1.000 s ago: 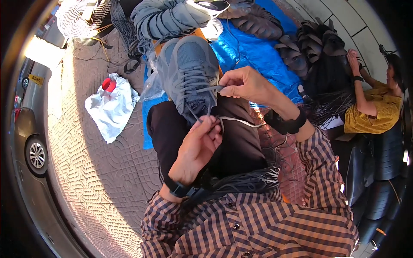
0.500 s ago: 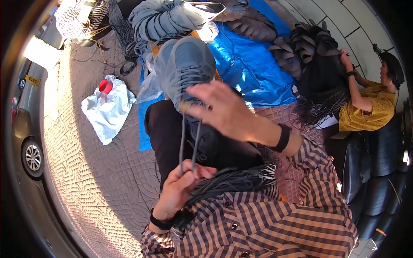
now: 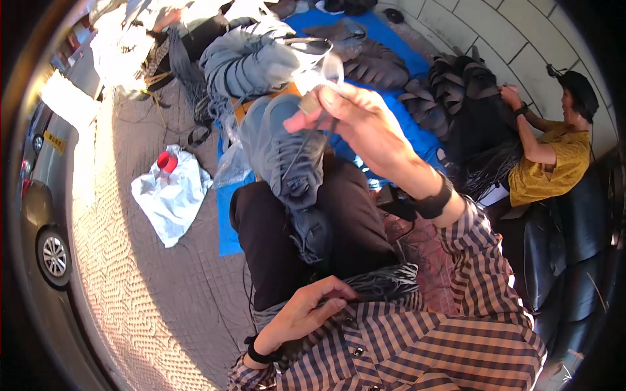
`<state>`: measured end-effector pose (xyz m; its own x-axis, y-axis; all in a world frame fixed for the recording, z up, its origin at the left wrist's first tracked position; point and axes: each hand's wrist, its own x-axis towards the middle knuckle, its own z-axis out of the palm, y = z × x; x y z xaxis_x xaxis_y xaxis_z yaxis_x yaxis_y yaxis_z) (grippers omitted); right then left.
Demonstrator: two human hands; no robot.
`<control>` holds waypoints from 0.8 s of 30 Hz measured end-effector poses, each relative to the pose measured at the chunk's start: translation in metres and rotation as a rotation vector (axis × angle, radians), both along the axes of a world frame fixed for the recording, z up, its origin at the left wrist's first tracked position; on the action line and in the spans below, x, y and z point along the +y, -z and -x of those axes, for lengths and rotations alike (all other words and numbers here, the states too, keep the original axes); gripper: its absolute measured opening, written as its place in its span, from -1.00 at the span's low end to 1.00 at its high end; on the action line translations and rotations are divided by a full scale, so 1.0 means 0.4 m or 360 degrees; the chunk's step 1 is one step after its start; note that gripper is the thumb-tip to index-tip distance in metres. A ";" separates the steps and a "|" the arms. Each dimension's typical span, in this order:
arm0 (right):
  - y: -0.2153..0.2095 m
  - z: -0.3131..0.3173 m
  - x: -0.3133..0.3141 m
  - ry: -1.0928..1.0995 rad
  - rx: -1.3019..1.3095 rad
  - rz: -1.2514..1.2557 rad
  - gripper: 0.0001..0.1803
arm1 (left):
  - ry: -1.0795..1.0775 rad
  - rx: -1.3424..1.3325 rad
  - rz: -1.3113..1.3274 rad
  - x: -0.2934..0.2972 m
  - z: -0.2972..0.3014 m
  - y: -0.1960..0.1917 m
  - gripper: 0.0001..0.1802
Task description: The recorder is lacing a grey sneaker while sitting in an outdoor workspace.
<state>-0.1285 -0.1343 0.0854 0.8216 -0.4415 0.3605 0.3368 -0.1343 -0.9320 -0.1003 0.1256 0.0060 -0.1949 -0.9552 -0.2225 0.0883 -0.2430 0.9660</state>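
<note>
Across my lap and beyond lies a row of nested grey shoe uppers point(image 3: 274, 133), with dark laces in the near one. My right hand point(image 3: 355, 124) is raised over their right side, finger and thumb closed on a grey shoelace point(image 3: 297, 156) that runs slantwise down to the upper. A tan band sits round one of its fingers. My left hand point(image 3: 313, 309) is low at my waist, thumb and forefinger apart, its fingertips at a bundle of grey and black laces point(image 3: 381, 281) with pale ends. Nothing shows in its grasp.
A white plastic bag point(image 3: 171, 199) with a red cup-like thing point(image 3: 167, 161) lies on the paving at left. Blue sheeting point(image 3: 417, 140) carries more stacked uppers point(image 3: 375, 62). A person in a yellow top point(image 3: 551, 159) works at right. A car point(image 3: 49, 221) stands far left.
My right hand has risen away from the near upper, drawing the lace up and away. My left hand has let go of the lace ends and moved down to the lace bundle.
</note>
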 end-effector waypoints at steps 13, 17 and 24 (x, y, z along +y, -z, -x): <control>-0.058 -0.097 -0.044 -0.0243 -0.0488 -0.0596 -0.65 | -0.0167 0.0042 -0.0019 0.036 -0.003 0.020 -0.77; -0.077 -0.124 -0.029 -0.0424 -0.0592 -0.0656 -0.74 | -0.0164 -0.0042 -0.0035 0.025 -0.015 -0.018 -0.79; -0.101 -0.197 0.081 -0.0787 -0.0545 -0.0820 -0.85 | 0.0443 -0.2679 0.1086 -0.217 -0.077 -0.137 -0.51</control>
<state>-0.0499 -0.1021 0.1257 0.8463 -0.2340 0.4785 0.5241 0.5260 -0.6698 -0.0694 0.0390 0.0607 -0.3519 -0.9351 0.0406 -0.9328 0.3468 -0.0980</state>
